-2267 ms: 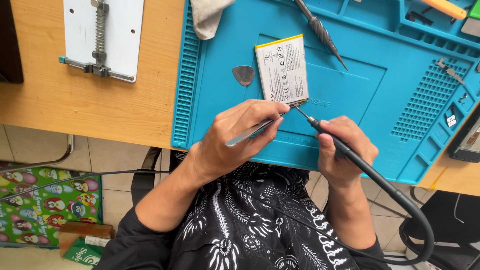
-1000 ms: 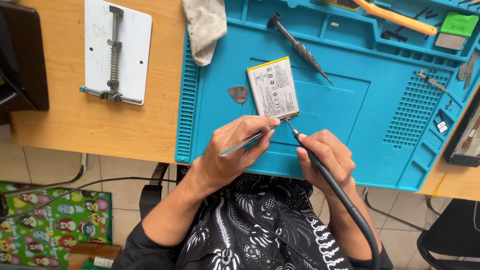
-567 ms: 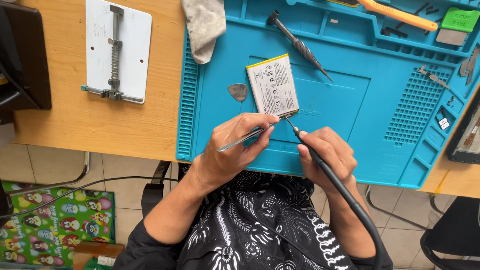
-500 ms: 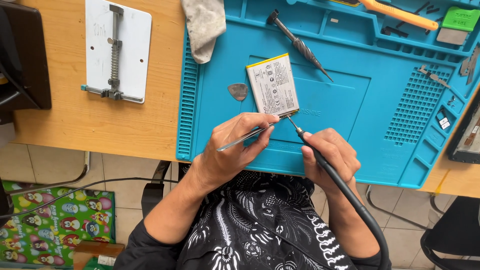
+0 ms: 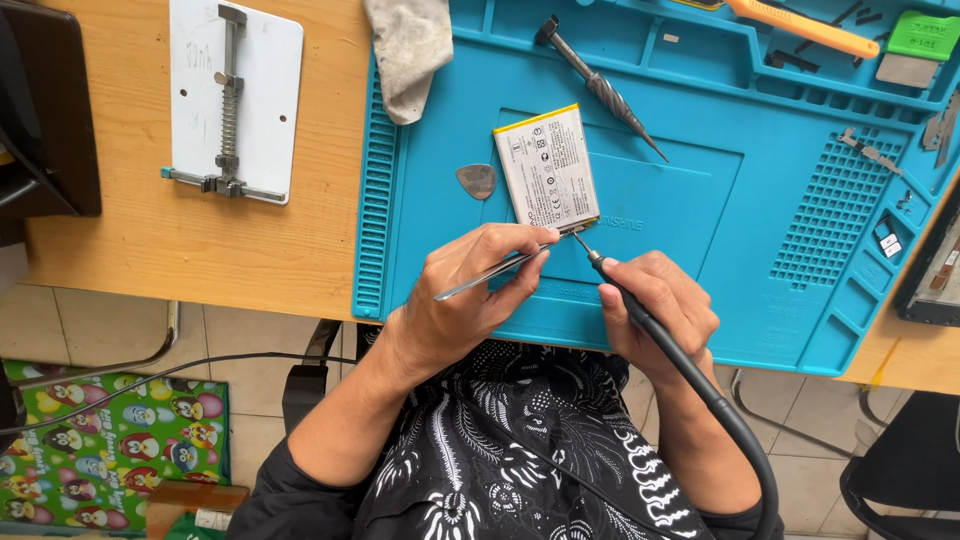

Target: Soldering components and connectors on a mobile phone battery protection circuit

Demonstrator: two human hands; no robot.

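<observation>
A flat white phone battery (image 5: 546, 166) with a yellow top edge lies on the blue silicone work mat (image 5: 680, 200). My left hand (image 5: 470, 295) grips metal tweezers (image 5: 495, 271) whose tips reach the battery's lower right corner. My right hand (image 5: 660, 310) holds a black soldering iron (image 5: 610, 277) like a pen. Its fine tip touches the same corner, right beside the tweezer tips. The iron's thick black cable runs down past my right wrist.
A grey guitar-pick opener (image 5: 477, 180) lies left of the battery, a screwdriver (image 5: 597, 84) above it. A white holder plate with a metal clamp (image 5: 233, 100) sits on the wooden desk. A dirty cloth (image 5: 408, 50), an orange tool (image 5: 805, 27) and a green piece (image 5: 922, 35) are along the mat's top.
The view has shifted a little. Both hands stay at the battery's lower corner, with the iron tip making small moves beside the tweezer tips.
</observation>
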